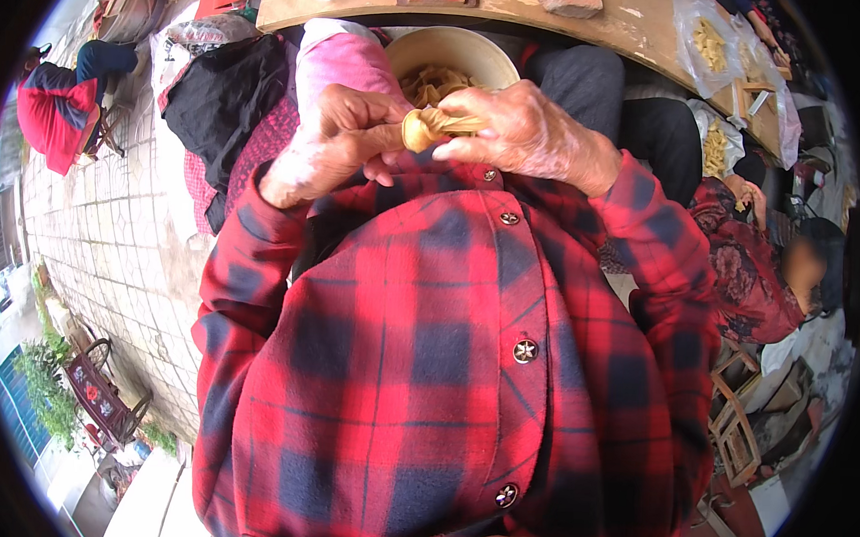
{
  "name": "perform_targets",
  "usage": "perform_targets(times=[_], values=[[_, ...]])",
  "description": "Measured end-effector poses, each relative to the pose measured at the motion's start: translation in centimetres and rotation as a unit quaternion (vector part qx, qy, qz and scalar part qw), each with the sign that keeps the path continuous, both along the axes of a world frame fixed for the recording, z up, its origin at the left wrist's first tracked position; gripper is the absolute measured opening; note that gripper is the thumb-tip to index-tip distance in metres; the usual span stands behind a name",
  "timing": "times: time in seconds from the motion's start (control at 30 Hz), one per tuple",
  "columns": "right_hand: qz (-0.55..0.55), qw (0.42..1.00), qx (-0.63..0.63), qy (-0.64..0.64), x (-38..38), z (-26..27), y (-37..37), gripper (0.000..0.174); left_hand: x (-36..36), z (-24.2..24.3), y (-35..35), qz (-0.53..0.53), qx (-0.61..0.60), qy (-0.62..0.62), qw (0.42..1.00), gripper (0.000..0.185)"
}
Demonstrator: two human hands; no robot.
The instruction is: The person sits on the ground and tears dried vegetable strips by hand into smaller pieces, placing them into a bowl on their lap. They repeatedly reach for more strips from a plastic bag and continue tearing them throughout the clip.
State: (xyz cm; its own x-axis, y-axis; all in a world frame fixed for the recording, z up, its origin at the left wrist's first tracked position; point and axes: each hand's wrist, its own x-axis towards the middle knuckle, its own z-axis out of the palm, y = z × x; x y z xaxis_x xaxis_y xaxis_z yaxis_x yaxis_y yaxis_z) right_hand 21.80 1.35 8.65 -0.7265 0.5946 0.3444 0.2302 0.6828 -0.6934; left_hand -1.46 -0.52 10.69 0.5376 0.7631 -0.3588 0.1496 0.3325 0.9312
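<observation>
My left hand (pixel 349 141) and my right hand (pixel 527 130) meet in front of my chest, both gripping one soft yellowish strip (pixel 424 128). Its left end is a rounded, folded lump between my left thumb and fingers. Twisted strands run from there to the right, pinched by my right thumb and fingers. What the strip is made of, I cannot tell. Just beyond my hands stands a pale round tub (pixel 455 46), holding several limp, light-brown strips (pixel 436 84). My hands partly cover its near side.
A wooden table (pixel 510 1) crosses the front, bearing a rough block (pixel 567 0) and a plastic bag with yellow pieces (pixel 709 45). A person in a floral top (pixel 743 265) sits at right, above a wooden chair (pixel 737 428). Black cloth (pixel 226 98) lies at left.
</observation>
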Motion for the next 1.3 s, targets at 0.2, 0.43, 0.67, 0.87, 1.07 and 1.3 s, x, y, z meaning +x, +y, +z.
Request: perform_targets(times=[0.2,0.43,0.67,0.87,1.07,1.3], values=[[0.029,0.993,-0.116,-0.024,0.9,-0.6,-0.5,0.015,-1.9,-0.4,-0.5,-0.018,-0.016,0.027,0.999,0.019],[0.008,0.968,-0.248,-0.034,0.8,-0.8,-0.4,0.022,-3.3,-1.3,-0.1,-0.044,0.005,0.023,0.999,0.022],[0.019,0.966,-0.255,-0.03,0.6,-2.0,0.4,0.028,-1.1,-2.4,0.7,-0.058,0.148,0.064,0.985,0.033],[0.008,0.975,-0.217,-0.037,0.3,-2.7,0.7,0.026,0.8,-3.6,0.7,-0.102,0.251,0.047,0.962,0.023],[0.061,0.971,-0.229,-0.015,0.7,-1.9,-1.1,0.015,-1.2,-1.2,-0.1,-0.181,0.288,0.018,0.94,0.02],[0.026,0.994,-0.102,-0.009,-0.7,-1.1,3.3,0.024,-3.1,0.2,2.3,-0.01,0.254,0.14,0.957,0.023]])
